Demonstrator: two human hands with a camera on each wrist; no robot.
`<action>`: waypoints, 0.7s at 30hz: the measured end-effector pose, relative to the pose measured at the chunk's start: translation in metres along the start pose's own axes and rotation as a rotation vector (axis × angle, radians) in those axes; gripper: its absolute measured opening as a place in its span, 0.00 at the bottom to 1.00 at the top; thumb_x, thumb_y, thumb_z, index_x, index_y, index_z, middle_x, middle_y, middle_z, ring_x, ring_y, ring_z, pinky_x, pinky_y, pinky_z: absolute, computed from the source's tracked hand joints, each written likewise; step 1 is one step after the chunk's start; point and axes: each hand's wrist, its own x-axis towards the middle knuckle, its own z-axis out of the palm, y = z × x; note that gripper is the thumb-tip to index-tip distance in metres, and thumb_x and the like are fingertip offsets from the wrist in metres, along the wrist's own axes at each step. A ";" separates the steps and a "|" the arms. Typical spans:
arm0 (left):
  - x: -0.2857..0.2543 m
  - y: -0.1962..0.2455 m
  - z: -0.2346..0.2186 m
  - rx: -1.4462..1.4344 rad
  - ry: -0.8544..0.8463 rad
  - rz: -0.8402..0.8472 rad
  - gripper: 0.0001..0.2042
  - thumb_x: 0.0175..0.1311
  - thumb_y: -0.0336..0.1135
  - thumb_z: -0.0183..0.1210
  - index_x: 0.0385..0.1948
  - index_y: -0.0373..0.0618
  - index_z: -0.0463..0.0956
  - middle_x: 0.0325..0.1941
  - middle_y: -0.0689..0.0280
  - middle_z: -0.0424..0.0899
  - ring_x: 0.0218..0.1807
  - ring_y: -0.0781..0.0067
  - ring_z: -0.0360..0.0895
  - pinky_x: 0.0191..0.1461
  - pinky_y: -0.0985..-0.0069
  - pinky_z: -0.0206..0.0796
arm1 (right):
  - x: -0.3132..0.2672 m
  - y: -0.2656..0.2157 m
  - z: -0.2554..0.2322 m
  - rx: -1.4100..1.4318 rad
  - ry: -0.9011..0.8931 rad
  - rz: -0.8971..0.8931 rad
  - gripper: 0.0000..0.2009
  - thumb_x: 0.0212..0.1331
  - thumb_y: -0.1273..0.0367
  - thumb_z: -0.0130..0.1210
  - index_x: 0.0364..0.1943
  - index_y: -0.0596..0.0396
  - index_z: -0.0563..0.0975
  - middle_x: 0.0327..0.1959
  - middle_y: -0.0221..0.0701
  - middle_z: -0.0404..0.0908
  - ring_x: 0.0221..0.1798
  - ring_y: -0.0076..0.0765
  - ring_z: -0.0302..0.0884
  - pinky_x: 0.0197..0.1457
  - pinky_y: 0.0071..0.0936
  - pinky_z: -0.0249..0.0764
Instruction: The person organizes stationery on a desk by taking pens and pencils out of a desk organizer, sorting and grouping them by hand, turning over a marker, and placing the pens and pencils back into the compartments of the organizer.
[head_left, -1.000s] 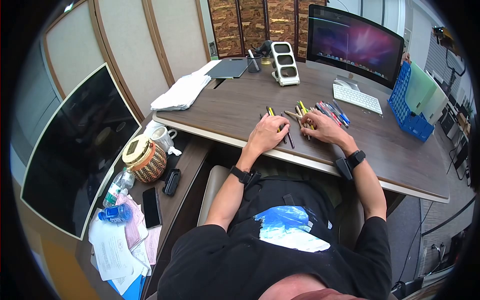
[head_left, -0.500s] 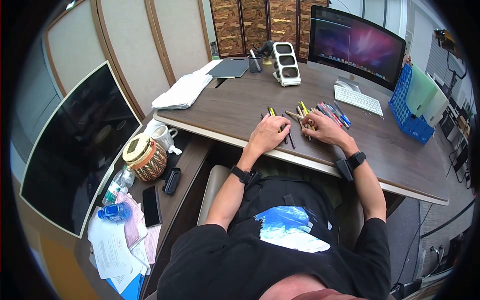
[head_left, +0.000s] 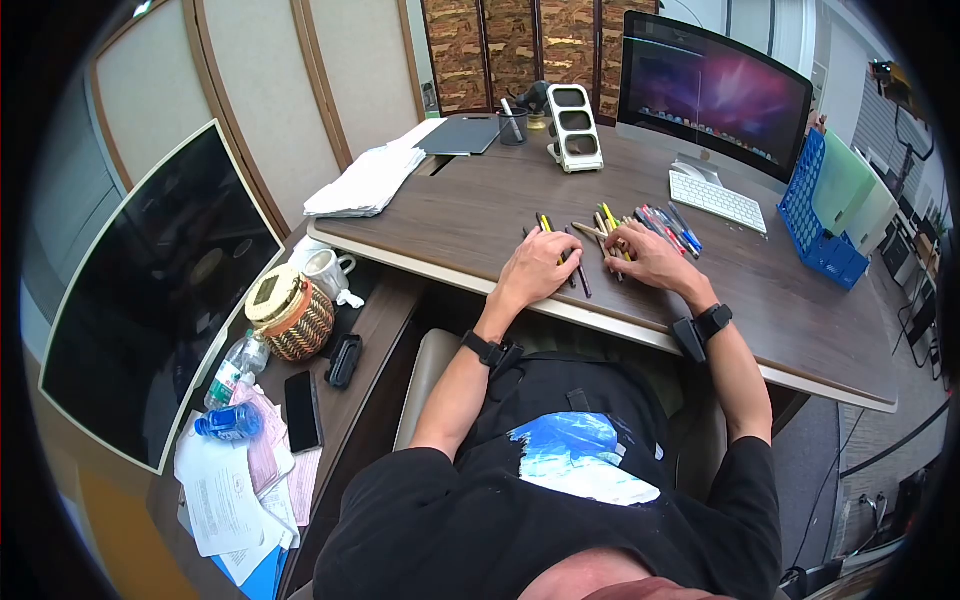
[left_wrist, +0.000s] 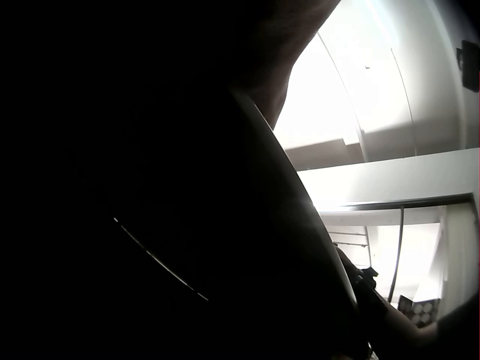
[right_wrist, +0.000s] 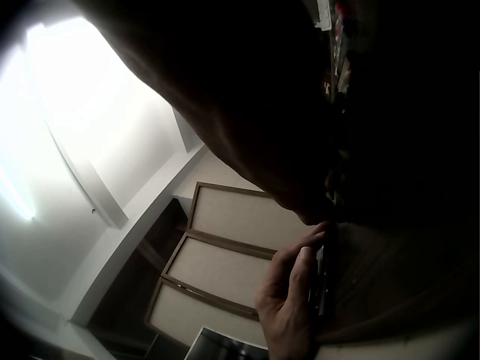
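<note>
In the head view, the left hand (head_left: 535, 268) rests on a few dark and yellow pencils (head_left: 583, 280), its fingers loosely bent over them. Beside it, the right hand (head_left: 655, 258) lies over a second bunch of pencils (head_left: 598, 230), thumb and fingers bowed apart with pencils showing between them. Red, blue and black pens (head_left: 682, 228) lie just past the right hand's knuckles. From the right wrist, the left hand (right_wrist: 292, 300) appears low over the pencils (right_wrist: 322, 285); the right hand is in deep shadow. The left wrist view is mostly dark.
A white keyboard (head_left: 715, 198) and a monitor (head_left: 710, 95) stand behind the pens. Near the far edge are a white stand (head_left: 574, 130) and a mesh pen cup (head_left: 512, 128). Papers (head_left: 365, 182) lie left; a blue file rack (head_left: 832, 255) stands right.
The hands and pencils hold their places on the desk. Only a slight shift of the head view shows.
</note>
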 end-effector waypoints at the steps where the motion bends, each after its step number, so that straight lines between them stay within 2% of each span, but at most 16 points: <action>1: 0.000 0.000 0.000 0.002 -0.017 -0.006 0.12 0.78 0.42 0.60 0.51 0.47 0.86 0.55 0.60 0.91 0.63 0.54 0.84 0.83 0.47 0.60 | 0.000 0.000 0.000 -0.001 0.002 -0.002 0.17 0.70 0.58 0.67 0.55 0.53 0.81 0.52 0.39 0.79 0.55 0.44 0.80 0.61 0.40 0.77; 8: -0.001 0.001 0.000 0.002 -0.012 -0.009 0.12 0.77 0.41 0.60 0.51 0.47 0.86 0.55 0.61 0.91 0.63 0.54 0.84 0.83 0.48 0.60 | 0.000 -0.002 -0.001 0.002 0.006 0.001 0.17 0.70 0.58 0.67 0.55 0.52 0.81 0.52 0.39 0.79 0.55 0.43 0.80 0.61 0.40 0.77; 10: -0.001 0.000 0.001 -0.001 0.019 0.004 0.13 0.77 0.43 0.59 0.48 0.47 0.87 0.54 0.62 0.91 0.62 0.55 0.84 0.81 0.45 0.62 | 0.000 -0.003 -0.001 -0.002 0.003 0.002 0.17 0.70 0.58 0.67 0.55 0.52 0.81 0.52 0.39 0.79 0.55 0.43 0.80 0.61 0.40 0.77; 21: 0.000 0.001 0.001 0.002 0.000 -0.008 0.12 0.77 0.43 0.60 0.50 0.47 0.86 0.55 0.61 0.91 0.63 0.54 0.84 0.82 0.45 0.61 | 0.000 0.000 0.000 -0.007 0.001 -0.003 0.17 0.70 0.58 0.67 0.55 0.52 0.81 0.51 0.38 0.79 0.54 0.42 0.80 0.60 0.39 0.78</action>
